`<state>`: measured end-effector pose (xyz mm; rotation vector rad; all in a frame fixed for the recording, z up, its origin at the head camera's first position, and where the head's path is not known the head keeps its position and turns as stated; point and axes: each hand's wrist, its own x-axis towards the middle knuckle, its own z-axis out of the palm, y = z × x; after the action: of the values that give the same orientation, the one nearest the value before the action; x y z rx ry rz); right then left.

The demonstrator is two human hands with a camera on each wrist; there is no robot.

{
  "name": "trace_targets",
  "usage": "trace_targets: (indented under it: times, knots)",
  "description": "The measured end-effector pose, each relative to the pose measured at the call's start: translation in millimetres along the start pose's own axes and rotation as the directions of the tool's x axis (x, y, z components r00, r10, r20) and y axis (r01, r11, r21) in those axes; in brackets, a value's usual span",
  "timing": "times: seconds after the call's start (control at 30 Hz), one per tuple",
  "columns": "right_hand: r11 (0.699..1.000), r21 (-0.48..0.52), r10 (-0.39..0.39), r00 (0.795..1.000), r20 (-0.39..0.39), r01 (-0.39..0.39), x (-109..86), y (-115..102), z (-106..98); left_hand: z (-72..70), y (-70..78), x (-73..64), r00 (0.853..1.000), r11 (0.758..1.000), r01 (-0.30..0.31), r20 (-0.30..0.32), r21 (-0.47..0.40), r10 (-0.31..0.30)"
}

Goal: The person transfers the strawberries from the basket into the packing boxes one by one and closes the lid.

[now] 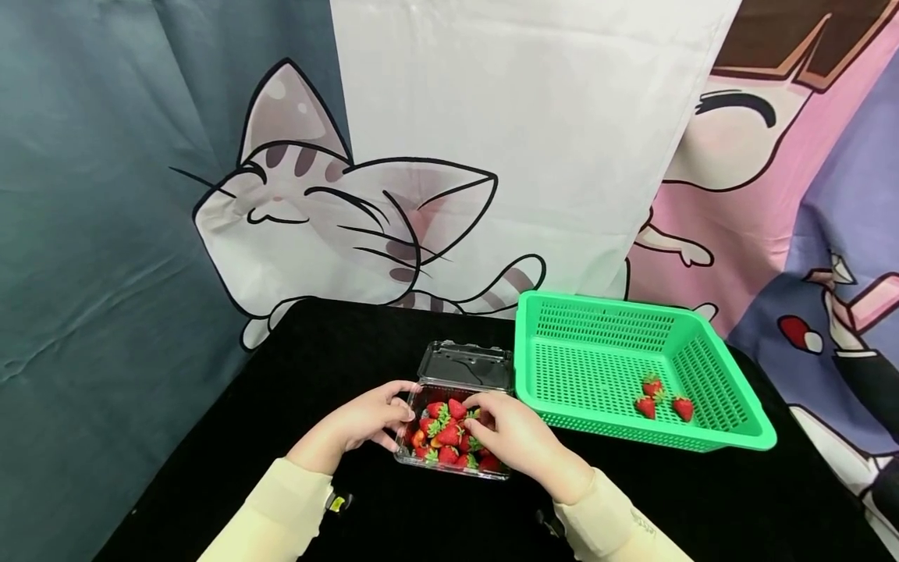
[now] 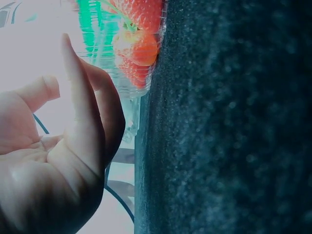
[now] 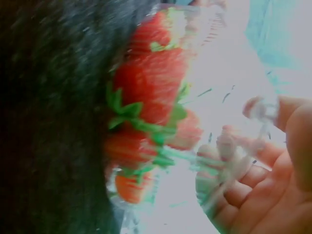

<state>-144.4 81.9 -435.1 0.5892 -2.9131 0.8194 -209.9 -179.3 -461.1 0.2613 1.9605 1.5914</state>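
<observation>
A clear plastic clamshell box [image 1: 449, 471] stands with its lid [image 1: 467, 365] folded back, full of red strawberries [image 1: 448, 433] with green leaves. My left hand [image 1: 368, 416] holds the box at its left wall, the thumb near the rim and other fingers outside. In the left wrist view, strawberries [image 2: 138, 48] show through the wall beside the left hand [image 2: 73, 131]. Over the right part of the box, my right hand [image 1: 516, 435] reaches down among the berries. The blurred right wrist view shows the right hand [image 3: 263, 170] with thumb and fingers apart and no berry between them.
A green perforated plastic basket [image 1: 597, 425] stands right of the box, close to its lid. Three strawberries [image 1: 683, 407] lie in its right part. Black cloth [image 1: 365, 343] covers the table, and a printed cartoon curtain [image 1: 435, 94] hangs behind.
</observation>
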Motion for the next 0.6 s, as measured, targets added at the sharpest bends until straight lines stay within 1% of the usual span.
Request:
trace_targets:
  times: [0.17, 0.27, 0.37, 0.5, 0.6]
  knots:
    - [0.990, 0.137, -0.017, 1.000, -0.025, 0.020, -4.4, -7, -14, -0.2, 0.1, 1.3, 1.000, 1.000, -0.002, -0.003, 0.002, 0.002]
    - [0.974, 0.227, 0.000, 0.999, -0.046, 0.010, -7.7, -10, -25, -0.2, 0.5, 1.5, 1.000, 1.000, -0.010, -0.001, 0.003, 0.011]
    - [0.956, 0.292, 0.017, 0.997, -0.074, 0.006, -10.4, -12, -35, -0.1, 0.6, 1.4, 1.000, 1.000, -0.014, 0.002, 0.003, 0.014]
    - [0.943, 0.333, 0.030, 0.991, -0.129, 0.015, -14.2, -12, -48, 0.0, 0.9, 0.1, 1.000, 1.000, -0.006, -0.002, -0.001, 0.006]
    - [0.940, 0.342, 0.066, 0.984, -0.167, -0.005, -18.0, -8, -59, 0.4, 0.7, -0.9, 1.000, 1.000, -0.004, 0.001, -0.004, 0.004]
